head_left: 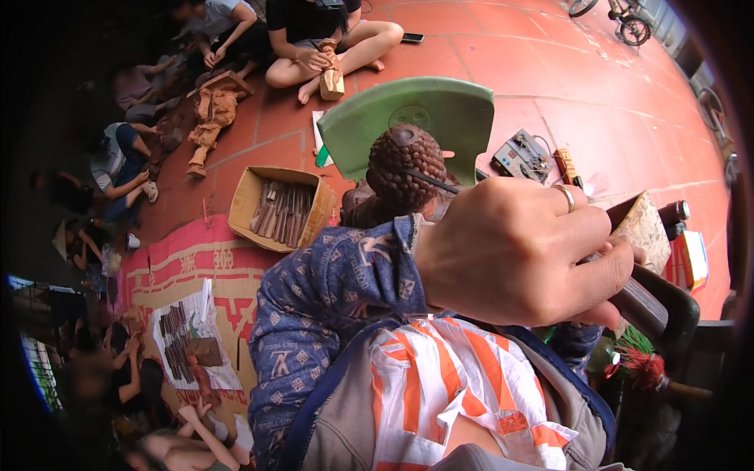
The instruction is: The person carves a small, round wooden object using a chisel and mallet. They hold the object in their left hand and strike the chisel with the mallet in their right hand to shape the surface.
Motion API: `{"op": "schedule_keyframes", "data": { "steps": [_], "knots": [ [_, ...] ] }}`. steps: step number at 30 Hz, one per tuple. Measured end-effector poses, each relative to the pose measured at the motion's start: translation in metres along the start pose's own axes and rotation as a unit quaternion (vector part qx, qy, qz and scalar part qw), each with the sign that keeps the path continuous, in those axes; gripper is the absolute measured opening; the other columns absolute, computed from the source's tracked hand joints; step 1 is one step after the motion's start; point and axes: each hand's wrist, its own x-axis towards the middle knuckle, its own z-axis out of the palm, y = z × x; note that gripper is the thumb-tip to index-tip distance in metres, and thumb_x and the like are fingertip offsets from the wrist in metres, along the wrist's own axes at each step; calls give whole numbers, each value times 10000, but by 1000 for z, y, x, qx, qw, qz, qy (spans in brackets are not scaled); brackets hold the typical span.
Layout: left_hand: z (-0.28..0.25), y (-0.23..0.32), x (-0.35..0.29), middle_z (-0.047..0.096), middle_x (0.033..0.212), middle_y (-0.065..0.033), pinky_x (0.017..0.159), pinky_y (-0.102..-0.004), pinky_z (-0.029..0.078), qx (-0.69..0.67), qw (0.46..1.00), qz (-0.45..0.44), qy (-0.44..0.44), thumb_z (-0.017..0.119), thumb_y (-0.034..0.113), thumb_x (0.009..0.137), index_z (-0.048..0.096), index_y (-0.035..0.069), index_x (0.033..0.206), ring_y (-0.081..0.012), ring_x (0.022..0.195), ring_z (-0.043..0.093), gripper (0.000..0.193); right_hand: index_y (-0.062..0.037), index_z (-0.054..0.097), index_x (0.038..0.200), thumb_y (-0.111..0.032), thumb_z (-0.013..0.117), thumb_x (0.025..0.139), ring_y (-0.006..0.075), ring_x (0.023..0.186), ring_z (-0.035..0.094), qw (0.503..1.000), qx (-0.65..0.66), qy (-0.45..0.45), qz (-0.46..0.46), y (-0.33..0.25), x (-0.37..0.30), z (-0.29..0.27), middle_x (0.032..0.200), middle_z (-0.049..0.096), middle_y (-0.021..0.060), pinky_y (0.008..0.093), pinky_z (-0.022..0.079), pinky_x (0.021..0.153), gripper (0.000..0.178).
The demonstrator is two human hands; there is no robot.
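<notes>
The dark carved head point(400, 161) is in front of the green chair point(432, 98), just beyond the left hand point(510, 251). Round, knobby curls already cover the part of its crown that shows, so the rough shaping there looks done. How much finishing is left cannot be judged from this side. A thin dark rod point(432, 181) crosses in front of the curls; whether it touches them is unclear.

The fingers point(601, 271) of the left hand are bent and pressed around a dark handle point(640, 302). The rod may belong to that handle, but the fist hides any join. A black curved piece point(685, 306) lies against the handle's far end, and I cannot tell whether it is part of the tool.

Of the right arm, only a bit of patterned sleeve point(577, 344) shows low down. A sliver of skin past the left hand could belong to either hand, so I cannot tell how the right fingers stand. The carving's face does not show, and its lower body point(360, 208) is mostly covered by the sleeve and wrist.
</notes>
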Motion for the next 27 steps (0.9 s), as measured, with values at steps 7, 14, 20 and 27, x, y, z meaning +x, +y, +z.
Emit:
{"op": "schedule_keyframes", "data": {
  "steps": [7,14,20,27],
  "knots": [
    [9,-3,0,535,678,-56,472,-306,474,26,999,-8,32,638,403,762,612,38,851,-185,528,579,377,-31,480,982,-73,681,858,100,794,520,985,-140,94,25,-34,21,28,854,524,40,257,441,751,239],
    [4,-4,2,545,674,-45,479,-294,471,-21,997,11,68,649,290,743,632,24,871,-176,574,594,296,-33,490,944,-56,688,832,94,748,493,997,-79,11,14,-35,27,29,807,515,26,249,422,689,229],
    [10,9,-9,549,659,-26,512,-287,460,18,982,140,126,637,182,645,659,28,786,-167,665,592,209,-24,506,933,-56,699,815,96,727,486,995,-87,5,52,-34,25,34,789,517,20,259,418,665,229],
    [23,27,-21,547,695,1,397,-216,340,-8,999,21,38,635,95,664,637,129,889,-73,546,516,227,-14,524,921,-56,712,796,98,702,478,949,-174,-36,260,-14,5,34,767,521,13,270,412,638,230]
  ]
}}
